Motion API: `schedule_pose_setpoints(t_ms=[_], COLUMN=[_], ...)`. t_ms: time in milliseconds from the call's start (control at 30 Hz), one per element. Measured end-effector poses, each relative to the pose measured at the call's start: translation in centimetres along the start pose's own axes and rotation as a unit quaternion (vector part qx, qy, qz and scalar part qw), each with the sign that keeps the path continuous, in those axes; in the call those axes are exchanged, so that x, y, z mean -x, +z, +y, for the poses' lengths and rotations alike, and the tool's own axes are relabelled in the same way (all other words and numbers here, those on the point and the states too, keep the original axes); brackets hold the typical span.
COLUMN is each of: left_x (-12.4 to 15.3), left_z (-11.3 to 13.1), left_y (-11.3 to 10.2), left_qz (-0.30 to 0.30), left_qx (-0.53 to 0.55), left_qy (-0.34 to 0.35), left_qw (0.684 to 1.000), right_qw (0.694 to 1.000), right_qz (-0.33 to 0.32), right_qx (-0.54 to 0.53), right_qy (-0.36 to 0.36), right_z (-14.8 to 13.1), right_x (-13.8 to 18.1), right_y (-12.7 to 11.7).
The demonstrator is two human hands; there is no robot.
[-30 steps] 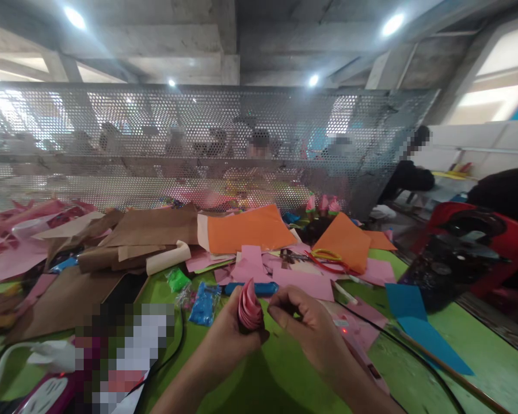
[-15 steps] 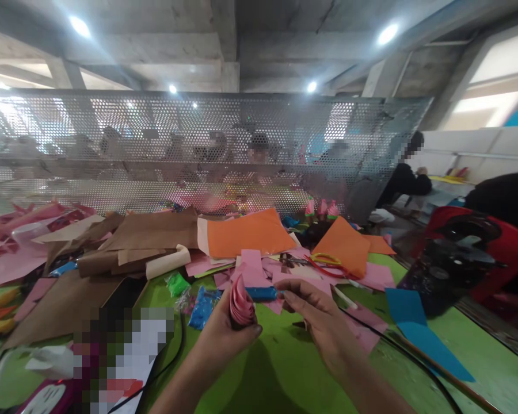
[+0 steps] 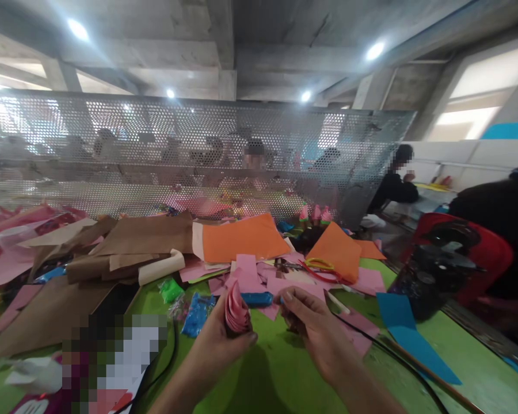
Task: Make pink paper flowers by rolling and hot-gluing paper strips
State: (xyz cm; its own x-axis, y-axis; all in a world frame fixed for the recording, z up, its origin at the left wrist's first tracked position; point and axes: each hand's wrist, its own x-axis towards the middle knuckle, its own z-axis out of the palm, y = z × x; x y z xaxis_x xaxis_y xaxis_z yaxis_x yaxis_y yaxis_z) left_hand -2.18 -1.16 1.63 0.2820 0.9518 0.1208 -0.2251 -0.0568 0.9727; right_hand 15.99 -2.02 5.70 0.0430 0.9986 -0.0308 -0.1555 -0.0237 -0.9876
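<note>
My left hand [image 3: 224, 330] is closed around a pink layered piece [image 3: 236, 307] with rippled, petal-like folds, held upright over the green table. To its right, my right hand [image 3: 306, 316] is closed in a pinch, thumb against fingertips. A small blue bit [image 3: 281, 299] shows at those fingertips; its exact kind is too small to tell. Between and just beyond the hands lies a blue wrapped roll [image 3: 257, 299]. Left of my left hand rests a blue packet [image 3: 197, 314], with a bright green packet [image 3: 170, 290] behind it.
Orange sheets [image 3: 242, 237], brown sheets [image 3: 149, 234] and pink paper scraps [image 3: 246, 267] are heaped at the back. Red-handled scissors [image 3: 323, 273] lie among them. A black cable [image 3: 384, 348] and blue card [image 3: 410, 330] lie right. A perforated metal screen [image 3: 176, 155] stands behind.
My right hand's fingertips have come away from the end of the blue roll, slightly down and toward me. My left hand still holds the pink piece. The whole view has shifted slightly.
</note>
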Motion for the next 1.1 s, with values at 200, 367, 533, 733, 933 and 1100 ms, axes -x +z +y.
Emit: schedule_pose_setpoints(t_ms=[200, 367, 533, 733, 933, 1100], left_x=[0.3, 0.8, 1.2, 1.2, 1.3, 1.3], left_z=[0.1, 0.7, 0.5, -0.2, 0.1, 0.0], left_y=[0.8, 1.7, 2.0, 1.9, 2.1, 2.1], left_qz=[-0.026, -0.061, -0.122, -0.143, -0.136, -0.134], left_qx=[-0.010, -0.017, 0.031, 0.001, -0.051, -0.045], left_qy=[0.002, -0.021, -0.008, 0.003, -0.009, 0.005], left_qw=[1.000, 0.998, 0.992, 0.990, 0.989, 0.990], right_qw=[0.999, 0.996, 0.995, 0.996, 0.995, 0.995], right_qz=[-0.016, -0.020, 0.014, 0.017, -0.002, 0.000], right_qx=[-0.031, -0.048, -0.046, -0.054, -0.069, -0.074], right_qy=[-0.026, -0.070, -0.084, -0.066, -0.070, -0.062], right_z=[-0.1, -0.2, -0.2, -0.1, -0.1, -0.3], right_x=[0.1, 0.5, 0.7, 0.7, 0.9, 1.0], right_y=[0.3, 0.2, 0.0, 0.3, 0.7, 0.8])
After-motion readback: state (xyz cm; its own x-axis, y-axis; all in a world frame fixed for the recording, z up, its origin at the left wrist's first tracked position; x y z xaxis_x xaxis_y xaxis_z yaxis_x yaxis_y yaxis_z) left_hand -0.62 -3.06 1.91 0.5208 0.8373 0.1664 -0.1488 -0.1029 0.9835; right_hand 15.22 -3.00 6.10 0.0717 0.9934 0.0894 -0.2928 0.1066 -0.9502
